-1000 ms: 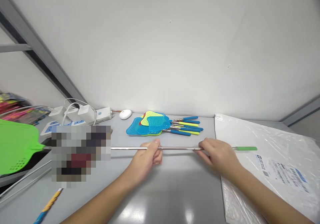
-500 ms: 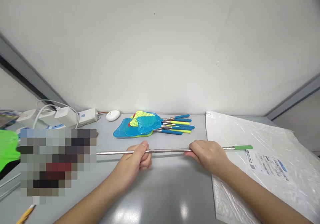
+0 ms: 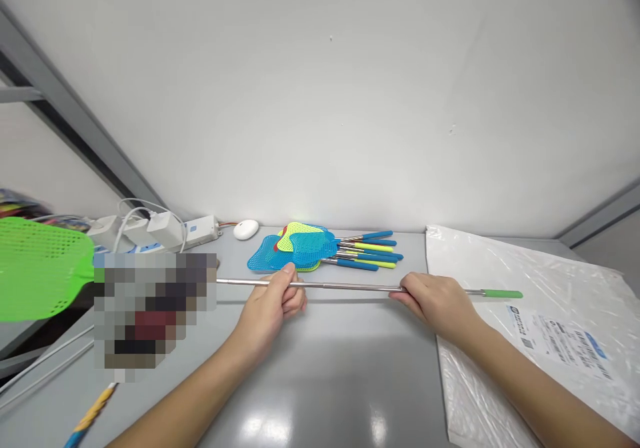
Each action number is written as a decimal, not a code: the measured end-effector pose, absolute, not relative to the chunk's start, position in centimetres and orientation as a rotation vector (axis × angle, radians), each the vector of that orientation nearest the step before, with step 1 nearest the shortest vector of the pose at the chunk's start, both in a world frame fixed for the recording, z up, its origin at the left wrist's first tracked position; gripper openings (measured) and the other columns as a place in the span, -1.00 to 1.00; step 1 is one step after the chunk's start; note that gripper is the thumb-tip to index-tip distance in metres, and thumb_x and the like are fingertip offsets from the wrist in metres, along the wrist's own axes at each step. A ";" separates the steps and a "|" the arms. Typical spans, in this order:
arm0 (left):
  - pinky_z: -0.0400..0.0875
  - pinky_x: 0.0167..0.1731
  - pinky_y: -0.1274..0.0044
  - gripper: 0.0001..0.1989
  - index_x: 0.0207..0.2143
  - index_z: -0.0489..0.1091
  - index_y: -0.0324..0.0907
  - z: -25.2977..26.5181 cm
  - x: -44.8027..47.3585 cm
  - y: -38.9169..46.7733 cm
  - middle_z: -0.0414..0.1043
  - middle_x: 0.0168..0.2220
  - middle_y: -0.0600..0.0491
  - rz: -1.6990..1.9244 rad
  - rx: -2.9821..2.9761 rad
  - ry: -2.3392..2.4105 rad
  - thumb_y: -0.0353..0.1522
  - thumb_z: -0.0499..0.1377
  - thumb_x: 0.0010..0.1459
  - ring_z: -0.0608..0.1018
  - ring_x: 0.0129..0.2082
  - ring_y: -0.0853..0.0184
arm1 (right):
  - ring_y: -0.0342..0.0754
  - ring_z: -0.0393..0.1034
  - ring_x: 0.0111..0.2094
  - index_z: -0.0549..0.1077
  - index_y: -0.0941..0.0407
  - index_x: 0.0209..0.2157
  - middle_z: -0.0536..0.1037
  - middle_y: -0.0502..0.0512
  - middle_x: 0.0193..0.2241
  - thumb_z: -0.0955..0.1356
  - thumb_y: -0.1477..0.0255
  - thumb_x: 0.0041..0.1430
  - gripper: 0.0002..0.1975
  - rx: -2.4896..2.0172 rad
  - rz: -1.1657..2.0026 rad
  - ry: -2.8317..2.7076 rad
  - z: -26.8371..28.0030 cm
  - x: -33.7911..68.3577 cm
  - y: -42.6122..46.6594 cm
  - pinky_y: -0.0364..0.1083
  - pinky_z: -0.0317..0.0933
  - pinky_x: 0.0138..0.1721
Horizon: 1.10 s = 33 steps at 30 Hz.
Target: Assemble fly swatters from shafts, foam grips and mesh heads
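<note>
A fly swatter with a long telescopic metal rod (image 3: 350,287) lies level across the view in both my hands. Its bright green mesh head (image 3: 37,268) reaches past the left edge, and its green handle (image 3: 503,294) points right, over a white plastic mailer bag. My left hand (image 3: 276,295) is closed round the rod near the middle, thumb on top. Farther right, my right hand (image 3: 437,301) grips the rod from above, short of the handle. Behind my left hand lies a pile of blue and yellow fly swatters (image 3: 310,248) with shorter metal rods.
The white mailer bag (image 3: 500,268) with a printed label covers the table's right side. At the left are a power strip with plugs (image 3: 200,229), a white oval case (image 3: 246,230), cables and a blurred-out patch (image 3: 155,315). A wall stands behind the grey table (image 3: 340,368).
The view has swung left, bringing more of the green swatter head into sight. The rod is a little higher in view, and my hands are slightly farther apart on it.
</note>
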<state>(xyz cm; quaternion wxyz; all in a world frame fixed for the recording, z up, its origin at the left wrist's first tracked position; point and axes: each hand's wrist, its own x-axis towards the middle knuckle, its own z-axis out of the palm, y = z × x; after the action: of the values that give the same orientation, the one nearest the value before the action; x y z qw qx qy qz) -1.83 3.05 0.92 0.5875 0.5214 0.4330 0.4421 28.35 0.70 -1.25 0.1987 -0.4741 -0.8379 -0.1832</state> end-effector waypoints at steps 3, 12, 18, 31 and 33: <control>0.18 -0.43 0.50 -0.48 -0.65 0.01 -0.13 0.5 -1.5 2.5 0.01 -0.67 0.17 0.987 1.342 0.999 -0.07 -0.11 0.31 0.18 -0.57 0.40 | -0.19 0.13 -0.66 0.24 0.10 -0.52 0.32 -0.09 -0.65 0.12 0.21 0.40 -0.57 -1.310 -0.522 -2.324 -1.1 27.1 0.0 -0.14 -0.17 -0.58; 0.16 -0.46 0.50 -0.54 -0.68 0.02 -0.13 0.3 0.5 0.1 0.13 -0.71 0.13 0.835 1.353 0.874 -0.24 -0.11 0.30 0.21 -0.60 0.40 | -0.16 0.17 -0.62 0.26 0.10 -0.51 0.33 -0.08 -0.63 0.14 0.25 0.40 -0.60 -1.211 -0.561 -2.327 -0.4 24.1 -2.0 -0.12 -0.13 -0.53; 0.26 -0.44 0.50 -0.56 -0.70 -0.01 -0.11 0.9 -0.3 1.7 -0.10 -0.73 0.22 1.229 0.990 0.970 -0.28 0.01 0.21 0.11 -0.66 0.43 | -0.17 0.17 -0.65 0.23 0.09 -0.50 0.32 -0.10 -0.66 0.12 0.24 0.41 -0.60 -1.303 -0.614 -2.323 -0.7 25.6 -1.3 -0.13 -0.19 -0.58; 0.32 -0.56 0.50 -0.57 -0.70 0.05 -0.13 2.2 -1.1 2.3 -0.13 -0.73 0.26 1.446 0.912 0.993 -0.27 0.07 0.20 0.04 -0.75 0.52 | -0.15 0.25 -0.62 0.24 0.08 -0.43 0.39 -0.08 -0.61 0.12 0.41 0.36 -0.74 -1.369 -0.585 -2.321 -0.7 26.6 -0.5 -0.15 -0.16 -0.59; 0.31 -0.57 0.51 -0.59 -0.69 0.08 -0.14 2.3 -1.2 2.3 -0.13 -0.72 0.26 1.474 0.910 0.989 -0.28 0.08 0.20 0.04 -0.75 0.52 | -0.15 0.24 -0.63 0.23 0.07 -0.44 0.38 -0.09 -0.62 0.13 0.42 0.35 -0.75 -1.386 -0.568 -2.326 -0.7 26.9 -0.6 -0.16 -0.14 -0.59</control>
<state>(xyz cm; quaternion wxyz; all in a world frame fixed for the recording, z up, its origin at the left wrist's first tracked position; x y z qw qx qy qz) -1.21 2.34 2.29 0.5426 0.3832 0.4165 0.6207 26.92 -0.57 -0.68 0.1862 -0.4923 -0.8260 -0.2016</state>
